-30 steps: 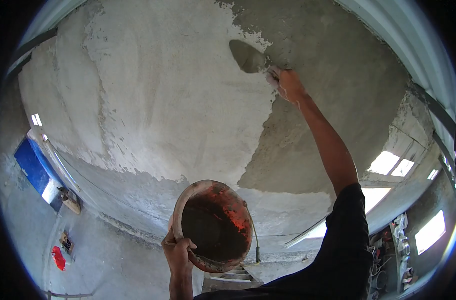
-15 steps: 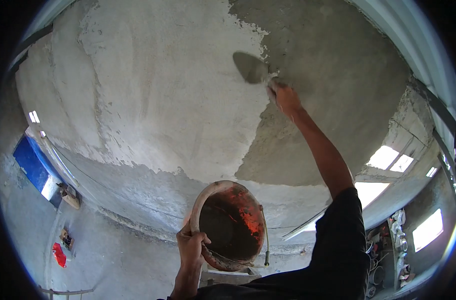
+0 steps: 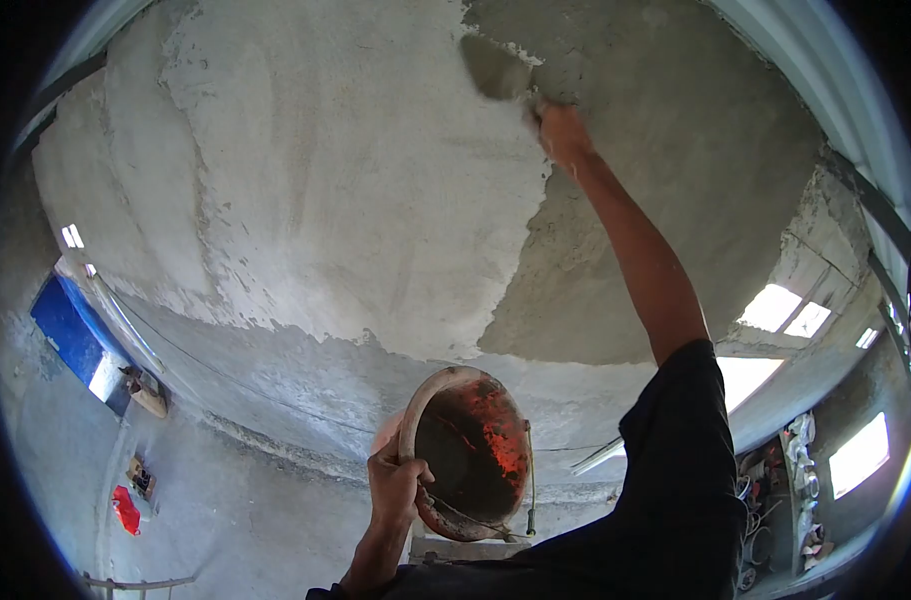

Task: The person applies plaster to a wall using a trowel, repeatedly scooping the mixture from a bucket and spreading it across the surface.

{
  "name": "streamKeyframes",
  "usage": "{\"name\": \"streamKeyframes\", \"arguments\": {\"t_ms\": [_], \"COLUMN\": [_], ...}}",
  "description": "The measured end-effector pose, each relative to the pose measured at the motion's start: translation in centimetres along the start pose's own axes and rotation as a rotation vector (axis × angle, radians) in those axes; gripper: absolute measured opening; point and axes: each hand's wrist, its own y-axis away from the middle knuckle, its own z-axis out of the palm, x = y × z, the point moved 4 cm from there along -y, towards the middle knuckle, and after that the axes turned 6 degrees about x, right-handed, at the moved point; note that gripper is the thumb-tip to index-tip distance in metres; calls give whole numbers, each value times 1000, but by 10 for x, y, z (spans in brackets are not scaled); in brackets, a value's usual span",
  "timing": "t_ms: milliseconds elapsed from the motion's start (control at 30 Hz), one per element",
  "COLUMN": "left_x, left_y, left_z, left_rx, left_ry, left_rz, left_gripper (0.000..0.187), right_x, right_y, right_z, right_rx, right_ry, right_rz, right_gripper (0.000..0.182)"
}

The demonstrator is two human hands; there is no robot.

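Note:
My left hand [image 3: 397, 484] grips the rim of a bucket [image 3: 407, 420], thumb over the edge. The bucket is tilted toward me, orange-red inside with grey smears and grey matter at the bottom. Its wire handle [image 3: 532, 480] hangs along the right side. High up, my right hand [image 3: 565, 132] is closed round the handle of a trowel [image 3: 495, 70], slightly blurred. The trowel's blade lies at or close to the wall, by the ragged border between pale dry wall [image 3: 355, 180] and darker wet plaster [image 3: 665, 200].
At the lower left are a blue panel [image 3: 67, 325], a red item [image 3: 126, 510] and a small box [image 3: 141, 478] on the floor. Bright window openings [image 3: 770, 305] show on the right. Cluttered shelves [image 3: 775, 500] stand at the lower right. A metal rail [image 3: 140, 582] runs at the bottom left.
My right hand and the trowel have moved up the wall along the plaster's border. The bucket stays in my left hand, shifted only slightly in view.

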Motion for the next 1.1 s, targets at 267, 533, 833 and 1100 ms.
{"name": "streamKeyframes", "arguments": {"t_ms": [267, 533, 833, 1100], "left_x": [2, -3, -10, -17], "left_y": [-4, -4, -8, -7], "left_z": [-4, -5, -6, -12], "left_rx": [-30, 5, -22, 10], "left_ry": [29, 25, 82, 6], "left_rz": [20, -3, -2, -24], "left_gripper": [61, 59, 59, 54], "right_x": [19, 1, 17, -8], "right_y": [-27, 31, -7, -46], "right_z": [5, 24, 0, 12], "right_rx": [130, -134, 195, 228], "right_ry": [-89, 124, -85, -50], "right_rz": [114, 92, 221, 154], "right_gripper": [29, 34, 26, 27]}}
